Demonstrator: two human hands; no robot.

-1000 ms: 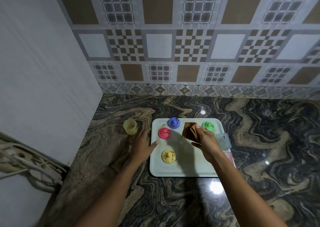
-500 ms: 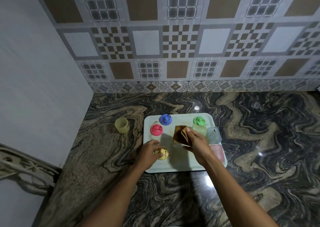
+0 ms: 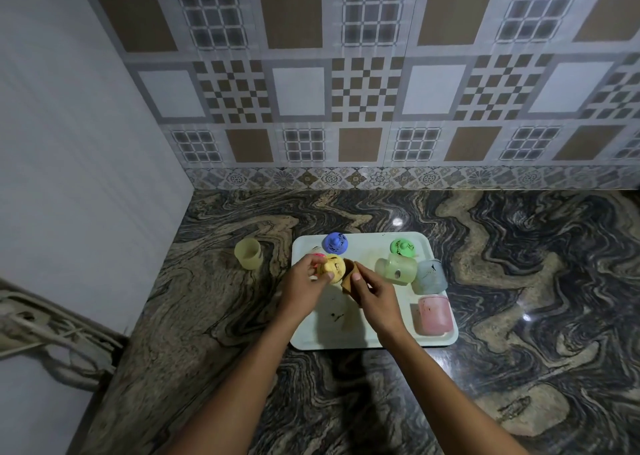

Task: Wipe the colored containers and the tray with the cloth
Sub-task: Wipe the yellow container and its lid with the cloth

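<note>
1. Head view: my left hand (image 3: 306,278) has its grip closed around the yellow lid (image 3: 334,268), lifted just above the white tray (image 3: 367,340), with its fingers wrapped over the near side.
2. My right hand (image 3: 375,293) has its grip pinched shut on the brown cloth (image 3: 349,276), which is touching the yellow lid's right side.
3. By my judgement I am only starting on this lid; dark marks show on its top.
4. The pink lid (image 3: 318,255) is mostly hidden behind my left hand, so I cannot tell its state.
5. The blue lid (image 3: 335,242) and green lid (image 3: 402,247) sit at the tray's far edge, both with dark smears, so they look unwiped.
6. The green cup (image 3: 396,269) and blue cup (image 3: 430,277) lie tipped on the tray's right side, the pink cup (image 3: 434,315) near its right front corner; smudges show on them.
7. A yellow cup (image 3: 248,253) stands off the tray on the worktop (image 3: 519,281), to the left.
8. Dark specks on the tray floor suggest the tray itself is left to do; most of the task seems ahead.
</note>
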